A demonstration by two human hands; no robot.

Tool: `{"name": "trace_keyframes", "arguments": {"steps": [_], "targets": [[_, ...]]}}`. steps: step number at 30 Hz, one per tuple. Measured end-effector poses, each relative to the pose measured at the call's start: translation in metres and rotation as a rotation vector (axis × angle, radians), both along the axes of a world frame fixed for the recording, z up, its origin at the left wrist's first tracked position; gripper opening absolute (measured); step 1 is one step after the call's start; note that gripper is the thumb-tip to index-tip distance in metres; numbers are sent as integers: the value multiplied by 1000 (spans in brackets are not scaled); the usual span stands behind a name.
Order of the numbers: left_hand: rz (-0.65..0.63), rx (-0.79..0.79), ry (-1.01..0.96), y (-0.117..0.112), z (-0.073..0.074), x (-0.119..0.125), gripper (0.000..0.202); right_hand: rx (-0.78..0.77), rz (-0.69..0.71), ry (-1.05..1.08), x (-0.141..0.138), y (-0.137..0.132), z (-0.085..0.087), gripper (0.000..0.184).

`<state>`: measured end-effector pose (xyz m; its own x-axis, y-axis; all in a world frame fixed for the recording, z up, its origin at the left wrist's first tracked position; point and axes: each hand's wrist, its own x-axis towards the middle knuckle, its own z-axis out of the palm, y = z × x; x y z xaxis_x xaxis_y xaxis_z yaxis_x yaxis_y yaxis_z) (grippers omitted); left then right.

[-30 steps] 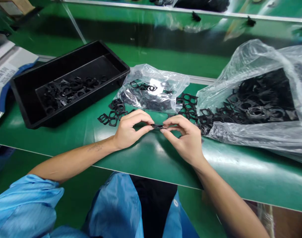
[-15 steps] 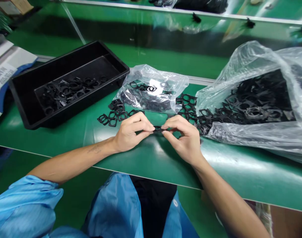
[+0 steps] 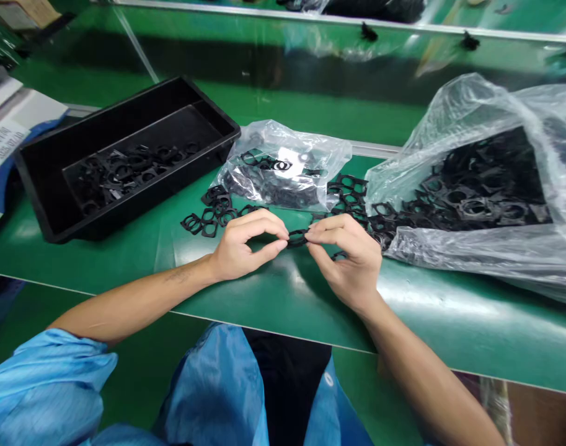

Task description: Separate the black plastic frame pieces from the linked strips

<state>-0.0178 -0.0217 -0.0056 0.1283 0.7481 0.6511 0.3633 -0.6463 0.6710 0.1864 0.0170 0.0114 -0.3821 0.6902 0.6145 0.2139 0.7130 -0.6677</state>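
Note:
Between my two hands, just above the green table (image 3: 264, 303), is a small black ring-shaped part (image 3: 297, 238). The fingertips of my left hand (image 3: 251, 244) pinch its left end. On its other end, the thumb and fingers of my right hand (image 3: 346, 255) are closed. Loose black ring frames (image 3: 209, 218) lie beyond my left hand. More black frames (image 3: 350, 191) are spread behind my right hand, partly covered by it. A clear bag (image 3: 283, 173) holding rings and a white label lies behind both hands.
A black tray (image 3: 54, 226) with several black parts stands at the left, beside a white and blue machine (image 3: 13, 133). On the right, a large open plastic bag (image 3: 478, 257) spills black frames (image 3: 478, 204). A metal-edged shelf (image 3: 310, 17) runs along the back.
The ring part has tilted, so its opening shows more than before. My right hand has shifted slightly to the right; my left hand has barely moved.

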Motion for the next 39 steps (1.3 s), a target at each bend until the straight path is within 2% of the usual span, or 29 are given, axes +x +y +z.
{"name": "trace_keyframes", "arguments": {"steps": [5,20,39], "targets": [[26,-4,34,0,-1,0,5,38,23,25,-1,3,-3,17],[-12,81,70,0,1,-1,10,-55,-12,13,1,1,1,14],[8,30,90,-3,0,0,8,-10,-34,24,2,-2,4,13]]}}
